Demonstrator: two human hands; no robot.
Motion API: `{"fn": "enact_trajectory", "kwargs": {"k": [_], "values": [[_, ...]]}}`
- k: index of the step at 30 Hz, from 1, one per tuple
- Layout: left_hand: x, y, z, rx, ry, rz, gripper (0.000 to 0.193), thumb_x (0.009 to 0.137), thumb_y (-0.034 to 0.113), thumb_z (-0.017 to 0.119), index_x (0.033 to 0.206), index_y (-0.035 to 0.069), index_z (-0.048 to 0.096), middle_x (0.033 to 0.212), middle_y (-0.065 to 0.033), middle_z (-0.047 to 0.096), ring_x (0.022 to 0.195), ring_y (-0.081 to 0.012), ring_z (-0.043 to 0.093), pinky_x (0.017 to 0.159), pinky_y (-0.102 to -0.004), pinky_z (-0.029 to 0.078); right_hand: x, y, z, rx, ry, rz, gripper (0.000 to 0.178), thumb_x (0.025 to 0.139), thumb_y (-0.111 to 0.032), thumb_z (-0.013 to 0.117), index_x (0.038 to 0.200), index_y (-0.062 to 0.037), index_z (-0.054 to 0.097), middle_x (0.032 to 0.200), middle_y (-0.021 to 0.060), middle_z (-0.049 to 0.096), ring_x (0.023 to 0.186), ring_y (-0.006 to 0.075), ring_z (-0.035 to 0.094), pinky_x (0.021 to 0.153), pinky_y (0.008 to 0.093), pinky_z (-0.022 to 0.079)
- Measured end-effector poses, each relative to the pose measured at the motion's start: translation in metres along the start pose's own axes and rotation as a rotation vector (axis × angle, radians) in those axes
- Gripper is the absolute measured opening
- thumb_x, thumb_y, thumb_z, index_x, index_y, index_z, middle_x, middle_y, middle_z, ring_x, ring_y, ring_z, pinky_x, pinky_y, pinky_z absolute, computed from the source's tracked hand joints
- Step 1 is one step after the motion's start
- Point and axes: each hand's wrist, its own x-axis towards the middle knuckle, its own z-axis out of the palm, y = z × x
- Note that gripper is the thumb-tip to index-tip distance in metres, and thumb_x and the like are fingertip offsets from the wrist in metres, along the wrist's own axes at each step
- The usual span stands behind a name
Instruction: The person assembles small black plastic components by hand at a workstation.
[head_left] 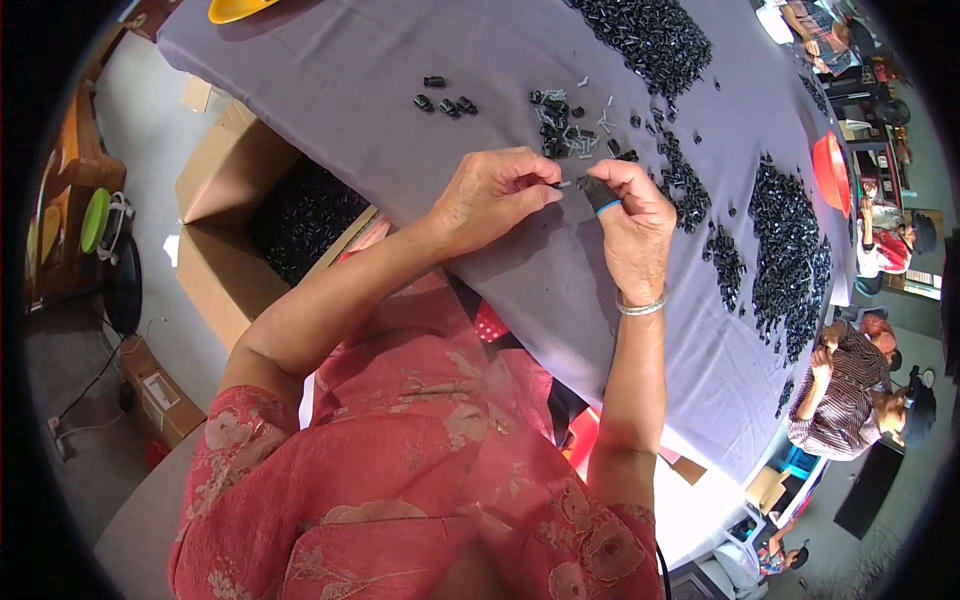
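Note:
My left hand [490,195] pinches a small black piece with a short pale pin at its fingertips, just above the grey tablecloth [380,90]. My right hand [632,225] meets it from the right, holding a small black part; its thumb wears a black cover with a blue band. A silver bracelet circles my right wrist. Just beyond the hands lies a small heap of black parts and pale pins [567,125].
Large piles of small black parts [790,250] spread along the right and far side [655,35] of the cloth. A few loose black parts [445,103] lie far left. An open cardboard box [290,215] filled with black parts stands to my left. Other people sit at right.

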Motion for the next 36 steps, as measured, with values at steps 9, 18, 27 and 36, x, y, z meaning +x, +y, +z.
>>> {"fn": "enact_trajectory", "kwargs": {"k": [9,18,27,36], "values": [[-0.001,0.003,0.0,0.01,-0.051,-0.005,0.014,0.086,0.004,0.067,0.099,0.0,0.066,0.084,0.0016,0.059,0.074,-0.004,0.053,0.066,-0.0217,0.045,-0.004,0.007,0.002,-0.087,0.015,-0.1,0.018,0.086,0.011,0.058,0.101,0.0026,0.065,0.094,-0.0004,0.064,0.086,0.006,0.057,0.08,0.0206,0.046],[-0.001,0.001,0.0,0.059,-0.049,0.035,0.013,0.086,0.003,0.067,0.099,0.0,0.066,0.083,0.0013,0.059,0.073,-0.004,0.052,0.065,-0.0217,0.045,-0.003,0.008,0.004,-0.273,-0.062,-0.124,0.019,0.083,0.015,0.058,0.097,0.0045,0.063,0.092,0.0011,0.06,0.086,0.0074,0.057,0.079,0.0208,0.047],[-0.002,-0.007,0.007,-0.112,0.039,0.046,0.018,0.081,0.001,0.068,0.099,0.0,0.065,0.078,-0.0048,0.065,0.07,-0.0078,0.058,0.064,-0.0258,0.05,-0.003,0.011,0.003,-0.179,-0.101,-0.108,0.02,0.083,0.016,0.057,0.099,0.0049,0.063,0.093,0.0018,0.061,0.087,0.0081,0.058,0.08,0.022,0.048],[-0.001,-0.001,0.001,0.002,-0.085,0.101,0.05,0.084,-0.004,0.066,0.131,0.004,0.051,0.078,0.0022,0.057,0.072,-0.005,0.054,0.068,-0.0214,0.047,-0.003,0.008,0.0,-0.212,-0.135,-0.085,0.016,0.085,0.01,0.062,0.1,0.0048,0.063,0.093,0.0005,0.061,0.088,0.0073,0.059,0.079,0.0209,0.048]]}}
